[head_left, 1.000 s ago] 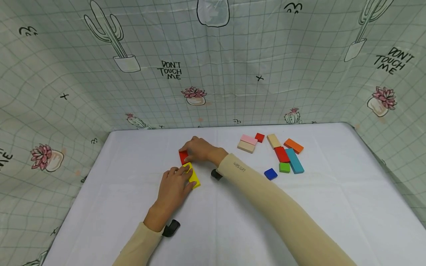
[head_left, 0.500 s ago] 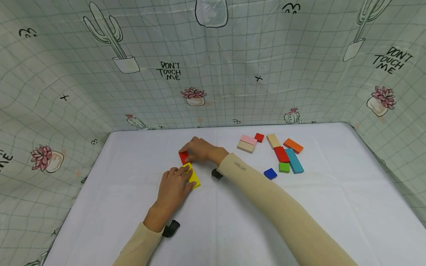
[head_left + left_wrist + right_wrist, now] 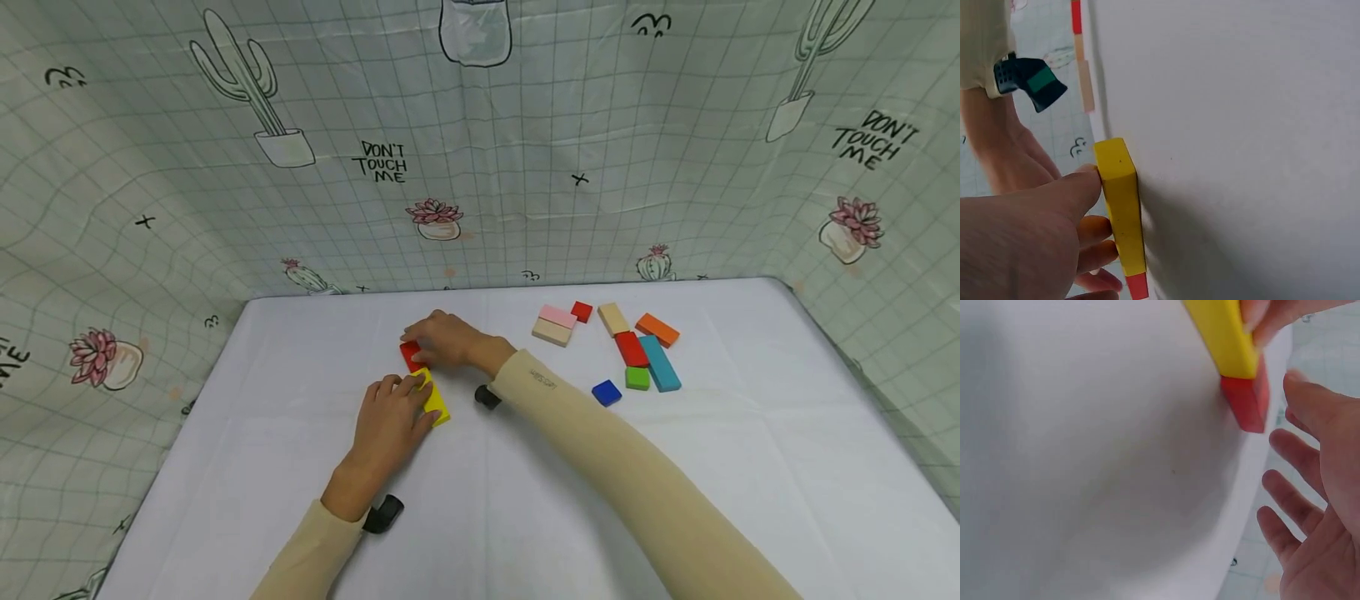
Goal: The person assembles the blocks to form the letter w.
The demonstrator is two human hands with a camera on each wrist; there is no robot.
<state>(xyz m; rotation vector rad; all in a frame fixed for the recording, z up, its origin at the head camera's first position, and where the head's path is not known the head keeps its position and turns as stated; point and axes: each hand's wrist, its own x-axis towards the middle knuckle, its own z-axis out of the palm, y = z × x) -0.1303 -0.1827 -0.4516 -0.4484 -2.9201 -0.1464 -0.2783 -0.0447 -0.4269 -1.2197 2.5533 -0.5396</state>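
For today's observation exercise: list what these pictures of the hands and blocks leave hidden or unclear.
- Red block: head view, far end covered by the right hand.
- Yellow block: head view, left side under the left hand.
- Right wrist view: whether the fingers touch the red block is unclear.

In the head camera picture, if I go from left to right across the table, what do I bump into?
left hand → yellow block → blue square block → green square block → long teal block
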